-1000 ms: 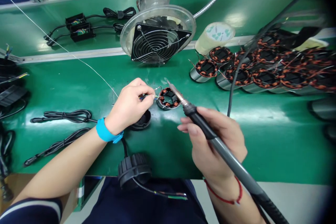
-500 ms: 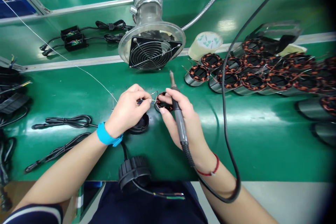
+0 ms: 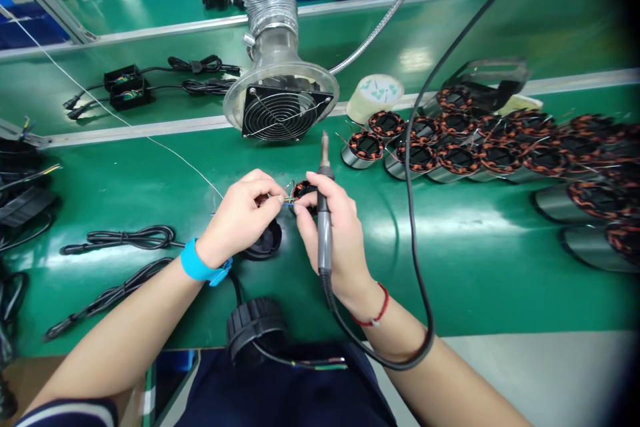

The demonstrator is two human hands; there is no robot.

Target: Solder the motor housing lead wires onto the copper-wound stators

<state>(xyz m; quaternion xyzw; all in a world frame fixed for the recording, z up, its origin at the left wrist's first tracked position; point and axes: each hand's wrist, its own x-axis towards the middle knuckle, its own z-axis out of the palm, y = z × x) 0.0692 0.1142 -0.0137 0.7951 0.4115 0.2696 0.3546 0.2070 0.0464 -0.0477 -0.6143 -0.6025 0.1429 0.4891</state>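
Observation:
My left hand (image 3: 246, 213) is closed in a pinch on thin coloured wires (image 3: 289, 200), just left of a motor stator (image 3: 303, 188) with copper windings. My right hand (image 3: 337, 230) holds a soldering iron (image 3: 325, 220), its tip pointing up and away from the wires. The thumb and a finger of that hand meet at the wire ends beside the stator, which they partly hide. Under my left hand sits a round black cap (image 3: 265, 241). A larger ribbed black cap (image 3: 255, 325) lies at the table's front edge with a cable through it.
A fume extractor fan (image 3: 280, 113) hangs ahead of my hands. Several stators (image 3: 460, 157) stand in rows at the right, near a tape roll (image 3: 375, 99). Coiled black cables (image 3: 133, 237) lie at the left. The iron's cord (image 3: 413, 213) loops down past my right wrist.
My right fingertips have moved left from the stator onto the wire ends. The soldering iron has swung more upright. The whole view has shifted slightly.

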